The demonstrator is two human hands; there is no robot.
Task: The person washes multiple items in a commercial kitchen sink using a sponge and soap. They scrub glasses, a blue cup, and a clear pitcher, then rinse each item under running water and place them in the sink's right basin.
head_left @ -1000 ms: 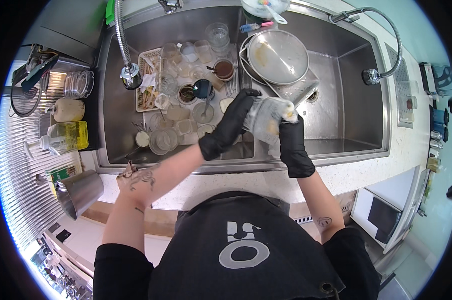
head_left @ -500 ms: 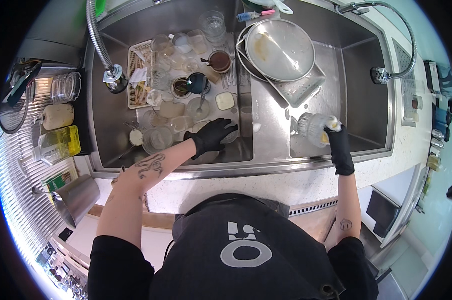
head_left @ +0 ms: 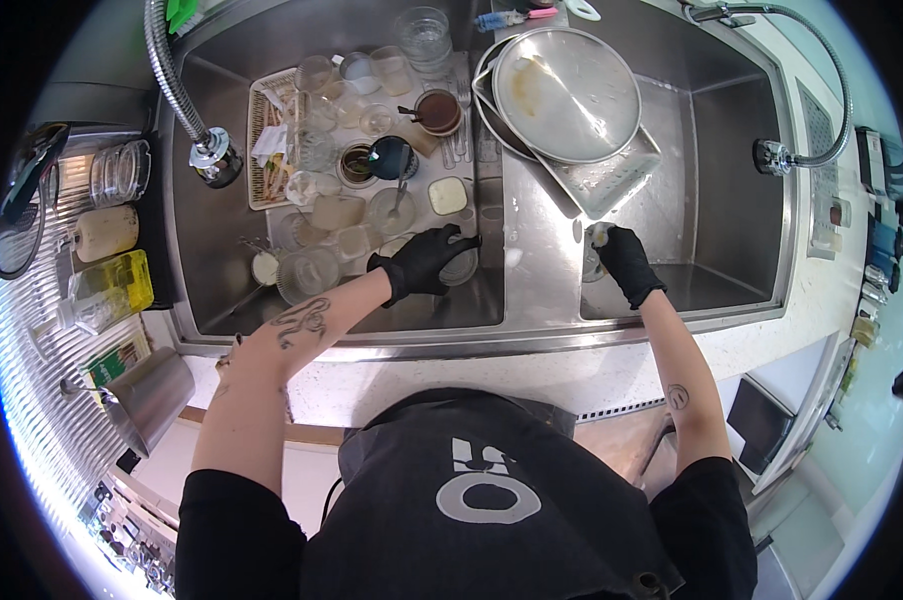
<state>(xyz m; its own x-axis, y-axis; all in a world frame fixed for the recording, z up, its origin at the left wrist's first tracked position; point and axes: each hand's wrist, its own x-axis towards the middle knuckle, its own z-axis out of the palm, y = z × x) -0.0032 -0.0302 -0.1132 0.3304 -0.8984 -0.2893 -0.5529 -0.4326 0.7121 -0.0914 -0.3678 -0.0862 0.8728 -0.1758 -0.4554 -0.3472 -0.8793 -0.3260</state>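
My left hand (head_left: pixel 429 264), in a black glove, is in the left basin with thumb and fingers curved round a clear round glass (head_left: pixel 460 268). My right hand (head_left: pixel 631 266), also gloved, is closed in the right basin. A soft yellow-and-white piece, seemingly a sponge (head_left: pixel 600 236), shows at its fingertips. Beside those fingers is a clear glass piece (head_left: pixel 592 265), partly covered by the hand. The ribbed glass seen there earlier is not visible; I cannot tell whether my hand hides it. A pale square dish (head_left: pixel 448 196) lies beyond my left hand.
Dirty cups and glasses crowd the left basin around a beige basket (head_left: pixel 262 185) and a brown-filled cup (head_left: pixel 439 112). A round metal lid (head_left: pixel 568 95) rests on a tray (head_left: pixel 612 178) in the right basin. Spray hoses (head_left: pixel 212 160) (head_left: pixel 770 157) hang at both sides.
My right hand has moved left and slightly away from me, and the ribbed glass at it no longer shows. My left hand stays at the clear glass, its fingers shifted slightly. The whole view has tilted a little.
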